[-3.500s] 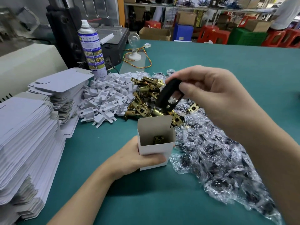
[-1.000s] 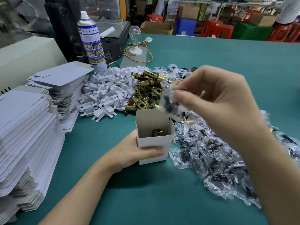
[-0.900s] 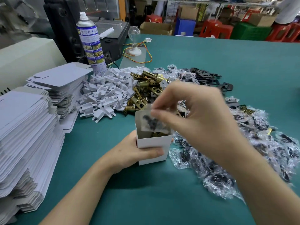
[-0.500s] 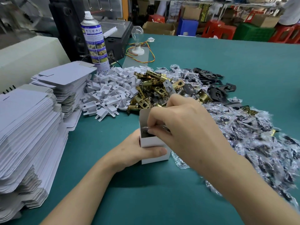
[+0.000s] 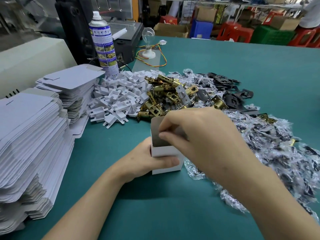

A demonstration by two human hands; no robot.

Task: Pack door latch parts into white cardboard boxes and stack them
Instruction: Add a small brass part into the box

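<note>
Wide bench (image 5: 242,66) with a blue-green top, bright under even light. Past its far edge, red stools (image 5: 232,32), a green crate (image 5: 270,34), a blue bin (image 5: 201,29) and a brown cardboard box (image 5: 171,30). Farther back, crowded shelves (image 5: 225,4). On the left, a black machine (image 5: 74,32) beside a cream one (image 5: 31,56). Near them, a clear light bulb (image 5: 148,32) on a white base.

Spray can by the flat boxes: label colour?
Spray can label: blue with yellow panels, head view.
</note>
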